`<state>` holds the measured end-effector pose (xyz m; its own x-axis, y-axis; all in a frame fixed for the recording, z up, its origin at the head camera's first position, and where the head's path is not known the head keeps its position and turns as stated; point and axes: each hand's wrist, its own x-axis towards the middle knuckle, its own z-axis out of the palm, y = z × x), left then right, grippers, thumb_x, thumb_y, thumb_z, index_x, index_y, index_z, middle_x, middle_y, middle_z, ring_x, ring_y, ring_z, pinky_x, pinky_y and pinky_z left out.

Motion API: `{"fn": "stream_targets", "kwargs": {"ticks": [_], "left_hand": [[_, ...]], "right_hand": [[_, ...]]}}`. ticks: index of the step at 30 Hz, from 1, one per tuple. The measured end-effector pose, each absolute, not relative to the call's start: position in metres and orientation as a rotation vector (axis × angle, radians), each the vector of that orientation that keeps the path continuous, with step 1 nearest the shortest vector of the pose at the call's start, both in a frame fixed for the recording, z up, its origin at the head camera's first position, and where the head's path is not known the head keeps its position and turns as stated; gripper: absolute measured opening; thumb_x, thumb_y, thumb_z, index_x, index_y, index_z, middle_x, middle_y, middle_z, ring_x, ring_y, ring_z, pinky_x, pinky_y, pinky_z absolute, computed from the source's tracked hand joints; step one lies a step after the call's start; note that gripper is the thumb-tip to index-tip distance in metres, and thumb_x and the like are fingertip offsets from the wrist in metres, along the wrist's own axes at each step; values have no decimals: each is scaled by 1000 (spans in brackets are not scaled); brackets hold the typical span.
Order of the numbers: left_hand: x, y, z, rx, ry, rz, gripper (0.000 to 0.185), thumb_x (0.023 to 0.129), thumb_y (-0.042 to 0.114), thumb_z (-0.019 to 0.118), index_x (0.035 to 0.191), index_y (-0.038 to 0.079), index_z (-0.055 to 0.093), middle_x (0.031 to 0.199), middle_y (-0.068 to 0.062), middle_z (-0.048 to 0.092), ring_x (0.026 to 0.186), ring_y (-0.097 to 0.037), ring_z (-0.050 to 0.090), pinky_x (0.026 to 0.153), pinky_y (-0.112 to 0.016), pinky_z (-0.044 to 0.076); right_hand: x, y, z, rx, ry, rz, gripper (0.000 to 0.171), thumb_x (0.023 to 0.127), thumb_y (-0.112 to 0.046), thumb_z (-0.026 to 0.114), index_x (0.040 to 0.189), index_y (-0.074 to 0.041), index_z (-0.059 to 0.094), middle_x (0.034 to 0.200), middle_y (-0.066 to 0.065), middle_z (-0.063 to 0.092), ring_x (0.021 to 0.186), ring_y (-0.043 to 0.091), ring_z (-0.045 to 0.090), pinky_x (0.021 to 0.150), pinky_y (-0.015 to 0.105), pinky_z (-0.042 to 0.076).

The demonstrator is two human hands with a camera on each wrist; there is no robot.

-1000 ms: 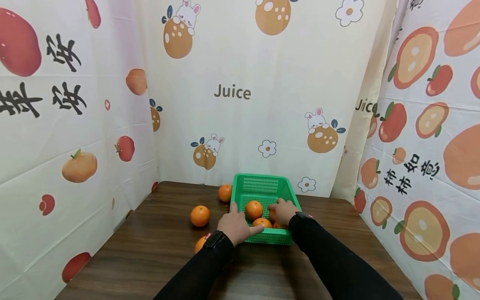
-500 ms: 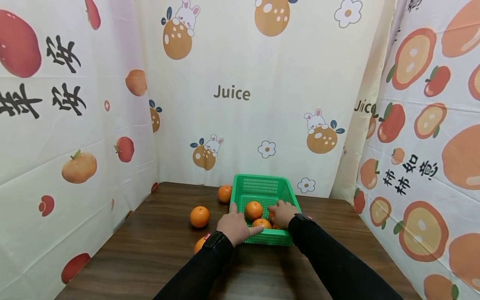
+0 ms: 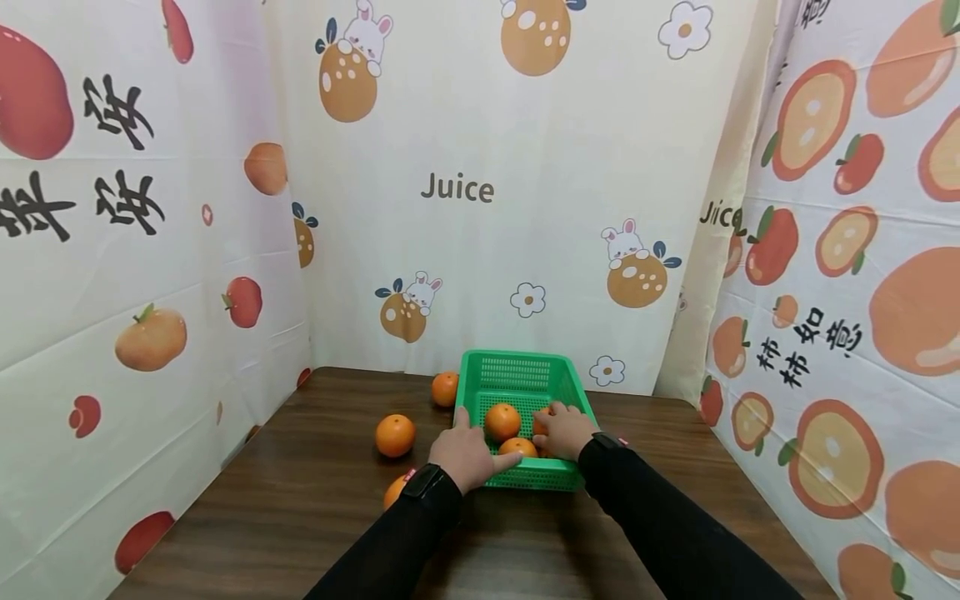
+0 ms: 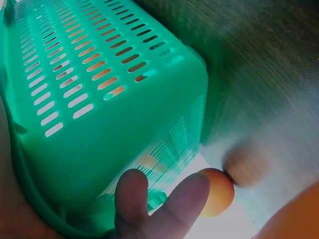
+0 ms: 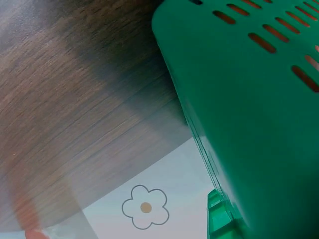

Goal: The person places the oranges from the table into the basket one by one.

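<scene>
Hands on a green basket (image 3: 525, 373) below "Juice" lettering (image 3: 457, 188).
Left hand (image 3: 465, 454) grips its near rim; right hand (image 3: 564, 432) curls over an orange (image 3: 542, 423) inside.

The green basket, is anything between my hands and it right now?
Nothing visible. The left hand already grips the near left corner of the green basket, thumb over the rim and fingers under its wall. The right hand rests on the near right rim, over the oranges inside.
</scene>
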<state>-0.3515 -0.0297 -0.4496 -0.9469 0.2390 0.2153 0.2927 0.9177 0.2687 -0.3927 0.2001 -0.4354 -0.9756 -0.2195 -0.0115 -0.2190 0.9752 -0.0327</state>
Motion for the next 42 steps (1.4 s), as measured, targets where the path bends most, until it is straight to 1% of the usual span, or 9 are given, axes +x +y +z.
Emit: {"fn": "stream_targets", "kwargs": {"ticks": [5,13,17,21,25,29,35,39,42], "left_hand": [[-351,-29,-452,-421,-2895,-445,100,87,91,53,123,1,77,164,-30,42,63,-28,64,63,-42,57],[-345,-31,-441,-430,-2908,-416,99,89,89,53,126,1,76,163,-29,43,65,-28,65,64,-41,58],[-344,-32,-436,-431,-2915,-405,99,89,89,53,128,0,75,163,-29,43,70,-29,68,68,-42,60],[-342,-32,-437,-440,-2937,-414,98,90,88,53,130,1,74,163,-29,43,76,-30,71,75,-44,62],[-342,-32,-437,-447,-2944,-442,98,90,87,54,131,0,74,164,-29,42,76,-30,70,78,-45,62],[-343,-32,-440,-443,-2925,-448,98,90,87,55,131,0,73,164,-30,41,70,-29,68,73,-44,61],[-342,-31,-442,-436,-2918,-451,99,89,88,54,128,0,75,164,-30,41,64,-26,64,69,-43,59],[-341,-31,-442,-432,-2930,-465,100,88,89,54,127,0,75,165,-30,40,66,-27,65,70,-44,59],[-341,-30,-441,-433,-2936,-469,99,89,88,54,129,0,74,165,-30,40,68,-27,65,71,-44,59]], "right_hand": [[-383,202,-429,-339,3108,-91,56,107,-41,64,159,-20,52,162,24,44,142,49,49,114,64,43],[-362,207,-421,-358,3182,-361,56,111,-34,58,160,-8,48,166,29,38,153,52,37,122,68,33],[-356,209,-422,-330,3241,-456,59,112,-35,56,162,-6,45,168,29,34,156,53,32,124,69,28],[-353,211,-427,-310,3291,-465,60,111,-37,56,161,-6,45,168,30,35,155,53,33,122,69,30],[-353,213,-434,-238,3330,-481,62,111,-42,55,162,-8,45,169,28,34,155,50,32,121,70,31],[-353,215,-437,-175,3366,-484,65,111,-47,53,163,-10,43,170,26,32,156,49,31,119,71,33],[-345,216,-436,-94,3348,-592,66,111,-47,51,164,-9,41,170,27,31,157,52,29,117,74,33],[-338,219,-436,-47,3271,-691,75,111,-59,43,167,-9,34,171,29,29,155,54,31,118,74,33],[-337,224,-438,-51,3215,-722,86,107,-69,42,169,-11,30,173,28,26,151,58,35,116,74,35]]}}
